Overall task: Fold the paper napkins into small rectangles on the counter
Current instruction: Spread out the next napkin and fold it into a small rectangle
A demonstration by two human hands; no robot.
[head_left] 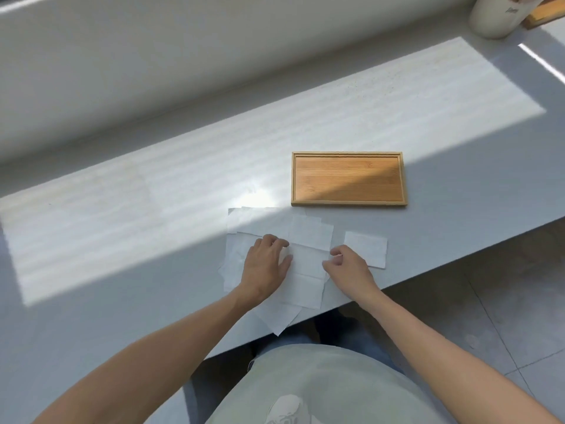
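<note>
Item: paper napkins, white, thin, on the pale grey counter [153, 209] near its front edge, directly before you.

Loose pile [244, 228]: several unfolded sheets overlapping at odd angles, edges out of line. One corner at the front hangs just past the counter edge. The sheets show faint crease lines.

Working napkin [307, 270]: a long strip on top of the pile, lying between your hands, crossed by fold lines. Its far end is turned over into a square flap [312, 232].

Folded napkin [365, 247]: a small rectangle, flat, lying apart from the pile on its right, partly behind your right hand.

Your left hand [266, 264]: palm down on the pile, fingers bent at the strip's left edge; I cannot tell whether they pinch the paper or only press it.

Your right hand [348, 267]: fingers curled, thumb and fingertips pinching the strip's right edge.

Wooden tray [348, 203]: rectangular, low rim, just beyond the napkins.

White container [495, 16]: far right corner of the counter.
</note>
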